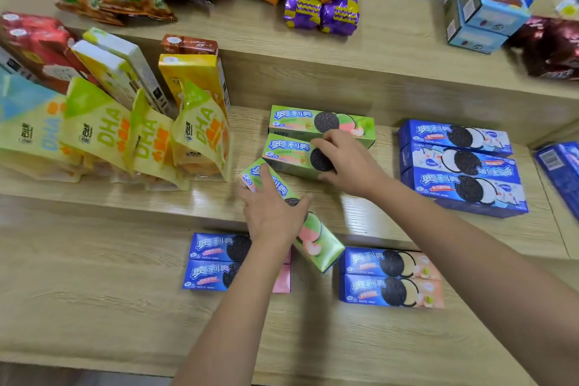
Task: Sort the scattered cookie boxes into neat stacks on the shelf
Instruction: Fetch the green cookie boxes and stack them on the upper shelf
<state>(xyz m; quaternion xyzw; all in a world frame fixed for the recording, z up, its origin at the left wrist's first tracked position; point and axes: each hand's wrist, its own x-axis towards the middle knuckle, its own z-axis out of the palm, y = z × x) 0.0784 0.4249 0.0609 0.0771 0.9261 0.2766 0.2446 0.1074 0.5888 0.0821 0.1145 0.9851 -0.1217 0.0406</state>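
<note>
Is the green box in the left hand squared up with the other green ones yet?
No. The green box in the left hand lies diagonal, crossing the shelf edge; the two green boxes behind run parallel.

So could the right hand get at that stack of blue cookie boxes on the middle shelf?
Probably yes. The right hand rests on a green cookie box, and the shelf between it and the blue cookie boxes looks bare.

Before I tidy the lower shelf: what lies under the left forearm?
Two blue-and-pink cookie boxes, one behind the other. The left hand and forearm cover their middles, so the pictures there stay hidden.
</note>
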